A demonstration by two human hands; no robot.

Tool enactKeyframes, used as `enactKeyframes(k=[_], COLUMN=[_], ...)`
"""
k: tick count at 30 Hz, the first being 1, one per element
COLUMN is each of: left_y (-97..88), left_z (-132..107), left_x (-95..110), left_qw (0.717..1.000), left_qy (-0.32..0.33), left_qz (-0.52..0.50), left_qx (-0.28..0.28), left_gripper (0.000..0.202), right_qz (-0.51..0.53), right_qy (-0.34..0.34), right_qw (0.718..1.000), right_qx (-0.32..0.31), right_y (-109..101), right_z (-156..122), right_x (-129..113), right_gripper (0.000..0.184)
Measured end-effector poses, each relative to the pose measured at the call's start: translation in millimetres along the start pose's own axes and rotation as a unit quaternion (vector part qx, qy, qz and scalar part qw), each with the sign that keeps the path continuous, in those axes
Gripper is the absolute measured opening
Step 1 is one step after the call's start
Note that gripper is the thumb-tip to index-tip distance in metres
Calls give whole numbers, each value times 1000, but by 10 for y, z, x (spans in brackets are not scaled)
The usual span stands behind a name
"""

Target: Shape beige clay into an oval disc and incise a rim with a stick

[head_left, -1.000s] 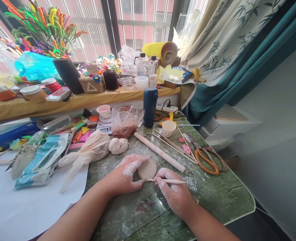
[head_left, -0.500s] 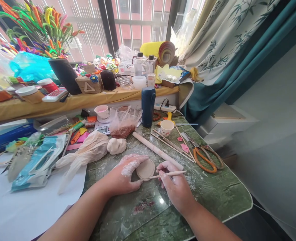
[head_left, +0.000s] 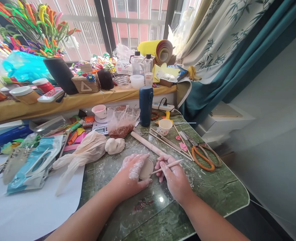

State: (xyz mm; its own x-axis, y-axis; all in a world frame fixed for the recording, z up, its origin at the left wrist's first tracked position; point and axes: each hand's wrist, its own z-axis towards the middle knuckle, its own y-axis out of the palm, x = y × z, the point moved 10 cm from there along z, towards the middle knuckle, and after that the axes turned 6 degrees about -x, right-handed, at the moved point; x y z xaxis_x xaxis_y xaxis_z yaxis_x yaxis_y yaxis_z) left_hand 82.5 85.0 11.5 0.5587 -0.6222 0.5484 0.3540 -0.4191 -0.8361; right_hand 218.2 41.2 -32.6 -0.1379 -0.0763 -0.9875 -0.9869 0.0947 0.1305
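A round, flat clay disc (head_left: 146,169) with a raised rim sits on the table, partly covered by my left hand. My left hand (head_left: 133,172), dusted white, curves about its left side, thumb at the near edge and fingers at the far edge. Pinched in my right hand (head_left: 171,174) is a slim pointed wooden clay tool (head_left: 176,163); its left tip meets the disc's right edge. A pale rolling pin (head_left: 146,143) lies just beyond, its near end hidden behind my right hand. A lump of white clay (head_left: 115,146) rests behind my left hand.
Scissors (head_left: 203,157), thin sticks (head_left: 171,145) and a paper cup (head_left: 165,127) lie to the right. A blue bottle (head_left: 146,106), a bag of brown material (head_left: 123,124) and a kitchen scale (head_left: 99,128) stand behind. White paper (head_left: 45,211) covers the left side.
My left hand has shifted right and covers more of the clay disc. The tool in my right hand tilts more steeply, its tip still at the disc's edge. The view has shifted slightly.
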Motion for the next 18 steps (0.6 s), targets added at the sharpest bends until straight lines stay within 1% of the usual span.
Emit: enactKeyframes(k=[4,9,11,15,18], left_y=[-4,-6,-10,3,0], left_z=[12,6,-13,-74,-108], left_x=[-21,15,38,104,153], left_qw=[1000,1000,999,994,990], left_qy=[-2,8,19,53,67], left_qz=[-8,-19,-25,-45,-54], left_qx=[6,-11,-29,-87,-114], left_gripper=[79,78,78,86,89], right_qz=[34,40,38,48,65], right_qy=[-21,-23,-26,-53,-42], right_qw=[999,998,998,996,995], right_qx=[26,42,42,61,67], right_y=[-46,-70,-73,-131,-158], right_z=[-36,-65,-77,-109,-100], right_x=[-35,-45,-56,-105,-69], right_gripper=[26,25,24,23,25])
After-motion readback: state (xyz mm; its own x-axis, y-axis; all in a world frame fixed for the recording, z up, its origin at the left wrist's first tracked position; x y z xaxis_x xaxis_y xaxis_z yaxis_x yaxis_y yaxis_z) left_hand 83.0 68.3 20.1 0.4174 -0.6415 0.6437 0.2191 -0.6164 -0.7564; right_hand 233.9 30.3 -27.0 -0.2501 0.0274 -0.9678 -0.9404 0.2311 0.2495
